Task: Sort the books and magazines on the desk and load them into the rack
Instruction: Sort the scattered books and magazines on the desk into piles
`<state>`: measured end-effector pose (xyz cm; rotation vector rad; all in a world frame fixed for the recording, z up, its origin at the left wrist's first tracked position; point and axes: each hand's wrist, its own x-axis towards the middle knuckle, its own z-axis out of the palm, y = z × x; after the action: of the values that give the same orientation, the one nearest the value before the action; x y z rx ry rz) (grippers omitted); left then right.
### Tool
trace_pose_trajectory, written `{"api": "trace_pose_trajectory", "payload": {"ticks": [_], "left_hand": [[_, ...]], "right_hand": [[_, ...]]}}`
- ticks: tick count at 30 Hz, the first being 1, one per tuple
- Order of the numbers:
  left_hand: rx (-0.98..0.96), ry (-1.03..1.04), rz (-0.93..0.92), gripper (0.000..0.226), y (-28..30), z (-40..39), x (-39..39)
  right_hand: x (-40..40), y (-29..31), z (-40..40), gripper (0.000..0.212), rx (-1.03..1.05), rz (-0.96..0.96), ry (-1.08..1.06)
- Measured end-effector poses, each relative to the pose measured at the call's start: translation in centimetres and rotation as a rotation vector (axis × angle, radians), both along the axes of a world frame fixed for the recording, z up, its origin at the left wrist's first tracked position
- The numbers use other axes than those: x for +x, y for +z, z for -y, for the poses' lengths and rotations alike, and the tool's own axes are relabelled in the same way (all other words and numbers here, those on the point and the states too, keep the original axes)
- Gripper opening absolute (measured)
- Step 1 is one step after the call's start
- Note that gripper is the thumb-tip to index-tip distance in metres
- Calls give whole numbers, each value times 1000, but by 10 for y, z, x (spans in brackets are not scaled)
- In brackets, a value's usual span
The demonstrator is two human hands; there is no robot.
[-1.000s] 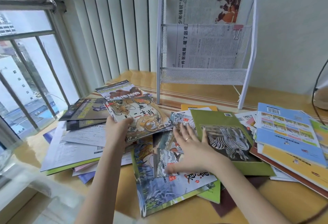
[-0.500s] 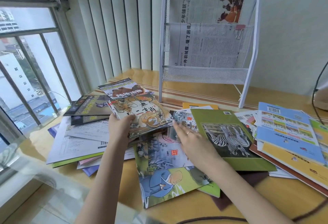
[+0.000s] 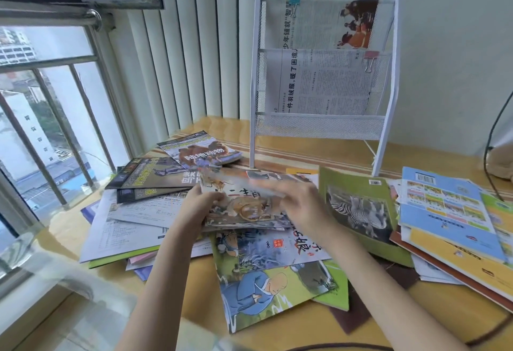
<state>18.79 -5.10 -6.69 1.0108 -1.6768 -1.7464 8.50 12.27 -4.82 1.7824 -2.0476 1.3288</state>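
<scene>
- The tiger picture book (image 3: pixel 238 206) sat lifted off the heap, mid-desk, my left hand (image 3: pixel 194 206) gripping its left edge.
- My right hand (image 3: pixel 302 206), off the lower covers a moment earlier, blurred across it; grip: cannot tell.
- Sorting had barely started; the rack (image 3: pixel 319 125) held only newspapers (image 3: pixel 319 81).

Head view, single wide-angle, looking forward and down.
Close over desk (image 3: pixel 319 156); rack (image 3: pixel 319 125) upper centre, window (image 3: pixel 41 100) at left, forearms entering from bottom.
</scene>
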Motion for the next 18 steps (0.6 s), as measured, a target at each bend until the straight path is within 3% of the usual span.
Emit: {"api": "trace_pose_trajectory", "payload": {"ticks": [2,6,8,11,14,16,18], "left_hand": [[122,140,-218,35,2,-2,-2],[337,-232,-137,64,-1,22,15],[344,-323,-71,57,0,31,20],[161,-349,73,47,1,26,17],[87,-313,99,36,1,20,18],[84,-314,90,36,2,18,20],[46,-287,105,39,-2,20,19]], "right_hand": [[6,-12,-2,49,259,171,159],[-4,-21,-13,38,362,456,304],[-8,-23,-15,38,408,460,299],[-13,-26,-15,39,543,319,305],[-18,-11,-21,60,745,441,473],[-19,0,-25,63,666,686,562],[-13,-2,-17,51,494,768,297]]}}
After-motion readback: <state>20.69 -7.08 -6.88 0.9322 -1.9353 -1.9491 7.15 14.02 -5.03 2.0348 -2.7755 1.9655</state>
